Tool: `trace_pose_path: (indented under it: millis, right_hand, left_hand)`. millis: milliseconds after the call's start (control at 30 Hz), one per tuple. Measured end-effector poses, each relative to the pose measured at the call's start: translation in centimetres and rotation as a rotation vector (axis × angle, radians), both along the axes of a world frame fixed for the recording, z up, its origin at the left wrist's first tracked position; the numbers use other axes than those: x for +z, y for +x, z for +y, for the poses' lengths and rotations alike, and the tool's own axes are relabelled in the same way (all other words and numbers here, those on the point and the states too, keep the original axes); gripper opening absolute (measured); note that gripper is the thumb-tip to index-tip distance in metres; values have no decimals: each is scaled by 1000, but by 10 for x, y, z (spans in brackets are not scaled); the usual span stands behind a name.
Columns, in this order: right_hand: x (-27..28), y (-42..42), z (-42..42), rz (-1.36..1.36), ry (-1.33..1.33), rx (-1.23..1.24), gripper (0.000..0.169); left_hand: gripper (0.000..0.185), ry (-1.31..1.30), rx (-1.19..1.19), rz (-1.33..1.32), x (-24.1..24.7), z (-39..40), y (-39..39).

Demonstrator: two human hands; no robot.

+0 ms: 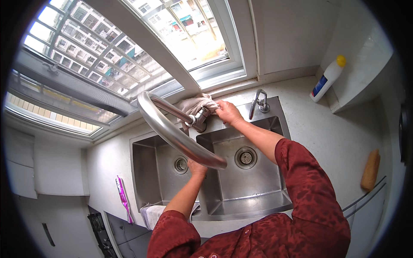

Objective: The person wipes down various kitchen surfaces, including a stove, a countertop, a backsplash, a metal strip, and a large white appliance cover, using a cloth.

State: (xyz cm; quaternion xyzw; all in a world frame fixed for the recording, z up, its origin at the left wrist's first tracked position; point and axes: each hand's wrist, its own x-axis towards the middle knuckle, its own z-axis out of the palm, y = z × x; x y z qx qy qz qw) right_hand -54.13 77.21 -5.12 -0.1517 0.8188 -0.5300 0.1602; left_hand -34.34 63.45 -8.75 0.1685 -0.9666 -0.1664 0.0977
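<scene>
My right hand [229, 113] grips one end of a pale cloth [196, 104], which is bunched behind and around the base of the kitchen faucet [200, 120]. The faucet's thick steel spout [174, 142] arches up towards me, over the double-bowl sink. Beneath the spout, near the divider of the bowls, is my left hand [196, 168]. The spout hides part of it, so whether its fingers hold anything cannot be seen. A drain strainer [180, 165] lies just left of that hand in the left bowl. The right bowl has another strainer [246, 158].
A small gooseneck tap [258, 103] stands at the sink's back right. Further right are a white bottle with a yellow cap [328, 79] and a brown oblong block [370, 171]. A grey towel [153, 216] drapes over the front edge; a purple packet [123, 198] lies left.
</scene>
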Motion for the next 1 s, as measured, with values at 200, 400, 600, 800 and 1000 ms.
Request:
trace_pose_path:
  millis: [200, 400, 600, 800, 1000]
  right_hand:
    - [7, -21, 4, 345, 175, -77, 24]
    - [-3, -2, 19, 389, 99, -109, 23]
    - [9, 27, 36, 387, 120, -48, 21]
    - [19, 3, 36, 732, 301, 11, 25]
    - [1, -13, 5, 931, 110, 81, 34]
  left_hand:
    - [78, 34, -16, 0, 6, 6, -4]
    - [77, 44, 7, 47, 9, 7, -2]
    - [78, 43, -10, 97, 1, 3, -2]
    - [81, -51, -23, 130, -12, 0, -2]
    - [82, -112, -59, 243, -20, -2, -6]
